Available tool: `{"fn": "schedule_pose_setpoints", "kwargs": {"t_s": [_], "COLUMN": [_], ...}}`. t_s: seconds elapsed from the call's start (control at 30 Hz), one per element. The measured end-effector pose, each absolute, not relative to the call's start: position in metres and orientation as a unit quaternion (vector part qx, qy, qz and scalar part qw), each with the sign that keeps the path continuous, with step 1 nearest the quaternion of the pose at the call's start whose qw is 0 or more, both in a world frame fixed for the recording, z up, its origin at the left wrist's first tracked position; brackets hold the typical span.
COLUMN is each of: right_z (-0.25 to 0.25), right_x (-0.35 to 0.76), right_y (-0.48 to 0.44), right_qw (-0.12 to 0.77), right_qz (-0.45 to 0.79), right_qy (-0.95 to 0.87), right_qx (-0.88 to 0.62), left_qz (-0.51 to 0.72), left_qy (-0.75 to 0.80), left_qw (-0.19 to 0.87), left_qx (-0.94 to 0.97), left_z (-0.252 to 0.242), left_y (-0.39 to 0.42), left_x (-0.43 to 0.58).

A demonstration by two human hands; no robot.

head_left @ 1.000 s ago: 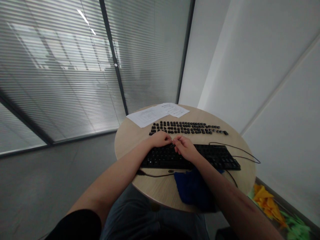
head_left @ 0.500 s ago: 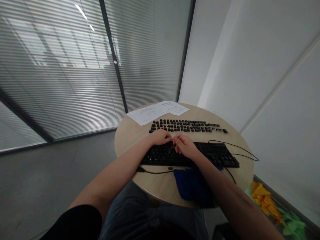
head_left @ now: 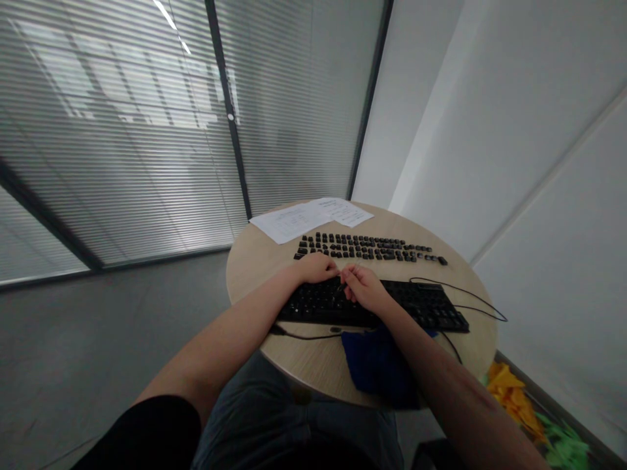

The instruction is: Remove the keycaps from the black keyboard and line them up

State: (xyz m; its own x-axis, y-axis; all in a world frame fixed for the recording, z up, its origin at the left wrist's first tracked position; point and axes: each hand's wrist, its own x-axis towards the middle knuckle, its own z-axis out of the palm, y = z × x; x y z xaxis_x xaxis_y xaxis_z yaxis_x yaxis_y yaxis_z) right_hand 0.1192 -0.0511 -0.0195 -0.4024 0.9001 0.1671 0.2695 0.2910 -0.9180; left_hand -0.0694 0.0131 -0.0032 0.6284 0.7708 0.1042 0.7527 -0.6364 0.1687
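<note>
A black keyboard (head_left: 416, 301) lies across the near half of a round wooden table. My left hand (head_left: 318, 267) rests over its back edge, fingers bent and held together near my right fingertips; whatever they may pinch is hidden. My right hand (head_left: 361, 284) is above the middle of the keyboard, its fingers closed on a small thin tool (head_left: 337, 292). The tool's dark end points down at the keys, and fine wire-like ends stick up behind the fingers. Beyond both hands, loose black keycaps (head_left: 362, 248) lie in rows.
Printed sheets (head_left: 294, 222) lie at the table's back left. A blue cloth (head_left: 377, 365) hangs over the near edge under my right forearm. A black cable (head_left: 480, 300) loops at the right, and another cable (head_left: 313, 337) runs along the front. Orange cloth (head_left: 514, 395) lies on the floor.
The view has shifted slightly. Both hands keep nearly the same places at the keyboard, and the tool stays in my right hand.
</note>
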Motion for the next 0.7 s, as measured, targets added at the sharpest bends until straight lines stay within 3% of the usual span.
{"fn": "schedule_pose_setpoints", "kwargs": {"t_s": [0.7], "right_z": [-0.0244], "right_x": [0.1152], "right_y": [-0.0513], "right_qw": [0.33], "right_qz": [0.476], "right_qy": [-0.704], "right_qx": [-0.411], "left_qz": [0.081], "left_qy": [0.43], "left_qw": [0.054], "left_qx": [0.898], "left_z": [-0.0085], "left_y": [0.0168], "left_x": [-0.0678]}}
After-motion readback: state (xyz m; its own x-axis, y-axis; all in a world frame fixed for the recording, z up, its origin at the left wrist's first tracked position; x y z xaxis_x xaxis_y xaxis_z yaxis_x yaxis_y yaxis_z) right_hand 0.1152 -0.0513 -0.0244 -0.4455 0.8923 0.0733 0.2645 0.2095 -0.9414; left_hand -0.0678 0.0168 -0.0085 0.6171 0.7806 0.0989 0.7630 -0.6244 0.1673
